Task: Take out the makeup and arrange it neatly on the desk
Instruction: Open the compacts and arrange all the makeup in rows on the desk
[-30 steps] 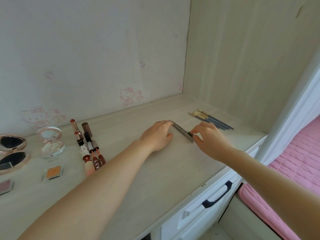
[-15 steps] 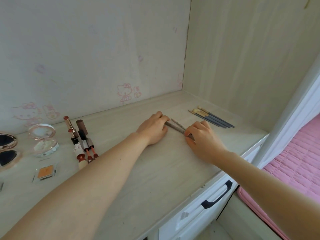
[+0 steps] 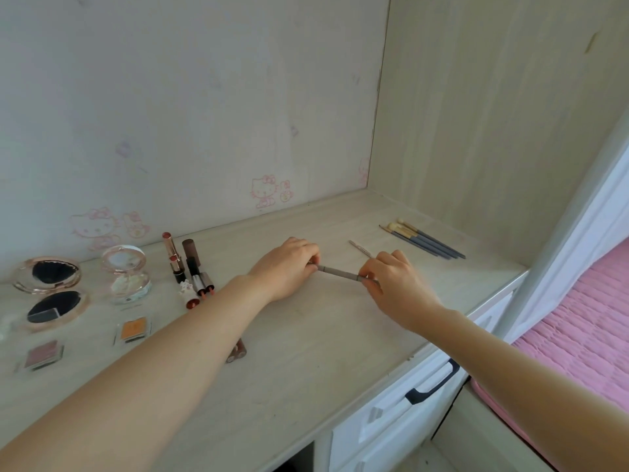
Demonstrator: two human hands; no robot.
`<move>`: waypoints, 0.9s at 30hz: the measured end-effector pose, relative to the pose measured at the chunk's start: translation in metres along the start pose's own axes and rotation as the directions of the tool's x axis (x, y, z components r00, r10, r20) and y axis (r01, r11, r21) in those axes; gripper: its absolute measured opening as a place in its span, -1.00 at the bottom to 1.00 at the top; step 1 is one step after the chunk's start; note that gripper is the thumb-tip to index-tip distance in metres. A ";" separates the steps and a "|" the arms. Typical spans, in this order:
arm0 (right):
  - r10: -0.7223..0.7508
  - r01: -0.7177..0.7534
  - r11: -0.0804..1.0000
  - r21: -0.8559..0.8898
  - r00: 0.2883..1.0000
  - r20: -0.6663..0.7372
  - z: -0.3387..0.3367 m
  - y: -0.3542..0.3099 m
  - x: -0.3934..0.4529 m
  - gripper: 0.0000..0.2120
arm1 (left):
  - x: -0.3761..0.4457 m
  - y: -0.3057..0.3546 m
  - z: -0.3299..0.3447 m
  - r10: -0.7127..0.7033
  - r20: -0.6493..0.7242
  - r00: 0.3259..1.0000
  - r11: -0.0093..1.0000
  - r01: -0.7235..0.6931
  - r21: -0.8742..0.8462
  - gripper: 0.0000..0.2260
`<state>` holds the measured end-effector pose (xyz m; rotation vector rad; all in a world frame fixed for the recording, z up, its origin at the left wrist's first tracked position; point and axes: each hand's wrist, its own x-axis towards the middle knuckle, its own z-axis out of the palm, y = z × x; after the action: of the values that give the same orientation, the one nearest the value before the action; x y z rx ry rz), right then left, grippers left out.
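A thin grey makeup pencil (image 3: 338, 273) lies across the middle of the pale wooden desk (image 3: 306, 352). My left hand (image 3: 286, 267) pinches its left end and my right hand (image 3: 396, 284) pinches its right end. A second slim stick (image 3: 360, 248) lies loose just behind it. Several blue-handled brushes (image 3: 425, 240) lie side by side at the far right. Lipsticks (image 3: 185, 267) are grouped at the left, next to a round clear compact (image 3: 127, 277), an open mirror compact (image 3: 51, 291) and two small eyeshadow pans (image 3: 132, 330).
Two brown tubes (image 3: 237, 352) peek out from under my left forearm. White drawers with a black handle (image 3: 432, 386) sit under the desk's front edge. A pink bed cover (image 3: 578, 321) is at the right. A wall and a wooden side panel close the desk's back and right.
One pencil has been left lying behind, and both hands have drawn the other one slightly toward me. The camera has shifted right, bringing more of the left-hand makeup into view.
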<state>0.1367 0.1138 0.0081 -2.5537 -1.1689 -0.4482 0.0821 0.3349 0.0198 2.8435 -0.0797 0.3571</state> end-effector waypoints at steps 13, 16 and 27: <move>-0.126 0.140 0.964 0.226 0.989 -0.072 -0.027 -0.098 -0.004 -0.86 | -0.127 -0.028 -0.068 -0.216 -0.170 0.961 0.929 0.149 -0.339 -0.92; -0.168 0.183 0.942 0.280 0.983 -0.076 -0.027 -0.126 -0.006 -0.86 | -0.163 -0.036 -0.080 -0.280 -0.192 0.941 0.887 0.177 -0.427 -0.92; -0.288 0.282 0.847 0.450 0.956 -0.058 -0.011 -0.215 -0.016 -0.77 | -0.274 -0.057 -0.101 -0.597 -0.246 0.764 0.643 0.272 -0.715 -0.88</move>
<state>-0.0393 0.2335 0.0408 -1.9915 -1.4673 -0.1885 -0.2020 0.4230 0.0301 1.9173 0.5103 0.7232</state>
